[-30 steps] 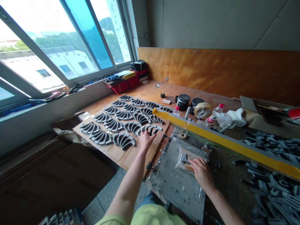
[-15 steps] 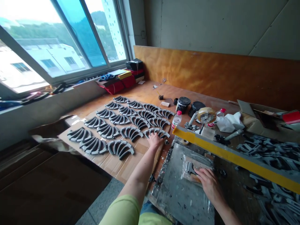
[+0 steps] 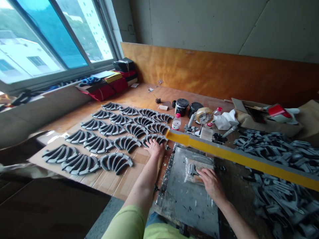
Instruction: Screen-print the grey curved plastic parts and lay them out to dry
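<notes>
My left hand (image 3: pixel 154 147) reaches over the near side of a fan of grey curved parts (image 3: pixel 150 137). Its fingers are spread and touch the parts; the fingertips are partly hidden among them. My right hand (image 3: pixel 211 183) grips the end of a single grey handle-shaped part (image 3: pixel 192 169) between thumb and fingers. That part lies on a plastic-wrapped pad (image 3: pixel 188 177), which rests on a paint-stained grey board (image 3: pixel 184 199). Several more fans of such parts (image 3: pixel 79 163) lie in rows on a cardboard sheet (image 3: pixel 118 181).
A yellow-and-grey bar (image 3: pixel 239 157) crosses above the bench right of the board. Beyond it lies a heap of loose grey parts (image 3: pixel 281 196). A red-capped bottle (image 3: pixel 176 122), black tubs (image 3: pixel 182 107), a tape roll (image 3: pixel 203 115) and a cardboard box (image 3: pixel 264 124) stand behind.
The camera view has turned to the right, so the scene sits further left in the picture. Both hands stay at the same fan and the same pad.
</notes>
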`<state>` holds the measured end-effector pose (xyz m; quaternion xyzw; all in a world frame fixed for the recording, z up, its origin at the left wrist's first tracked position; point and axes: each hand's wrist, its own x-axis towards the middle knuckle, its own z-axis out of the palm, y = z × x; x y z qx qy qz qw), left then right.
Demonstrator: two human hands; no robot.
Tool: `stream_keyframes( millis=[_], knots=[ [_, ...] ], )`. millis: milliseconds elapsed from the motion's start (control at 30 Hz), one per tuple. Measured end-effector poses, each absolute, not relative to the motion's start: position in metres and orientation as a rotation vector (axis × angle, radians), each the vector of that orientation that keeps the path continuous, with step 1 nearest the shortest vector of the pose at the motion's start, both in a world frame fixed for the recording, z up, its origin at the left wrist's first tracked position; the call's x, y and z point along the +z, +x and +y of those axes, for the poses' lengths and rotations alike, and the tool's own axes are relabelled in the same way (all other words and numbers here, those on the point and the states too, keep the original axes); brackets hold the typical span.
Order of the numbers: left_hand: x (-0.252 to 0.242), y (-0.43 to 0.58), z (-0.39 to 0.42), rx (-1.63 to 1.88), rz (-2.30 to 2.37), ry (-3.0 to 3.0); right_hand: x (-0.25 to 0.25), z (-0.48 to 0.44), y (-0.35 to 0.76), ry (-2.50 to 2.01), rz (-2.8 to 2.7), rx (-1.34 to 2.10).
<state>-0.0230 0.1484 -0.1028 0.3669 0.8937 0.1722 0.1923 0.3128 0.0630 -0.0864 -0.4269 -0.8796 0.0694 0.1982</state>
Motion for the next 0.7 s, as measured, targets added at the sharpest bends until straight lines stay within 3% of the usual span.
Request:
stream_keyframes(
  millis=[300, 433, 567, 700],
  knots=[
    [-0.071, -0.025, 0.112, 0.871, 2.327, 1.249, -0.077, 0.066, 0.312, -1.206, -2.597, 0.177],
    [-0.012, -0.027, 0.101, 1.157, 2.143, 1.307, -0.068, 0.071, 0.306, -1.238, -2.605, 0.209],
    [0.062, -0.009, 0.093, 1.641, 1.537, 1.107, -0.073, 0.075, 0.29, -1.101, -2.663, 0.257],
    [0.104, 0.013, 0.083, 1.633, 1.305, 1.095, -0.085, 0.073, 0.28, -1.021, -2.764, 0.34]
  ],
)
